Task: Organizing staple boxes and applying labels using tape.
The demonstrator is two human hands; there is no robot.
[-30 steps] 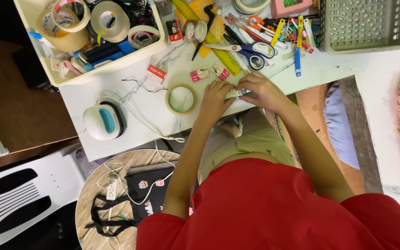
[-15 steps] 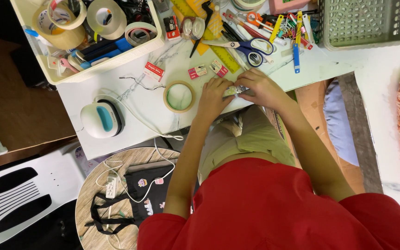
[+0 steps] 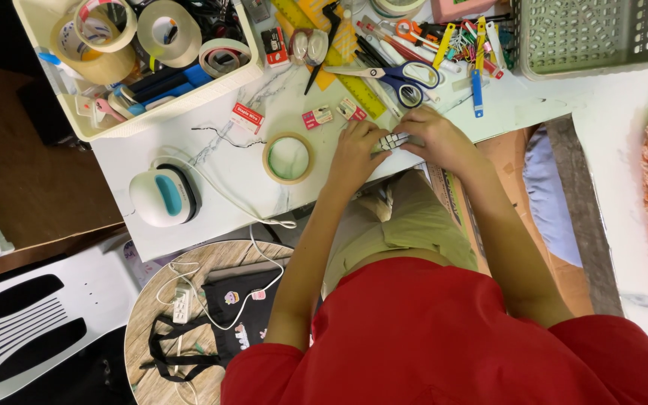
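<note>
Head view: white marble-patterned table [image 3: 211, 161], cluttered, with left hand [image 3: 358, 150] and right hand [image 3: 436, 139] meeting at its near edge, both pinched shut on a small silvery strip of staples [image 3: 393, 141]. Just left of the hands, a roll of tape [image 3: 288, 158]; farther left near that edge, a white-and-teal device [image 3: 163, 196]. Along the far edge, a white bin [image 3: 144, 67] of tape rolls, blue-handled scissors [image 3: 399, 79] and a green basket [image 3: 601, 34]; below, a round wooden stool [image 3: 189, 330] and white chair [image 3: 31, 330].

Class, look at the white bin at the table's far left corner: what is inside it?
The white bin holds tape rolls and blue markers; whatever lies beneath them is covered.
</note>
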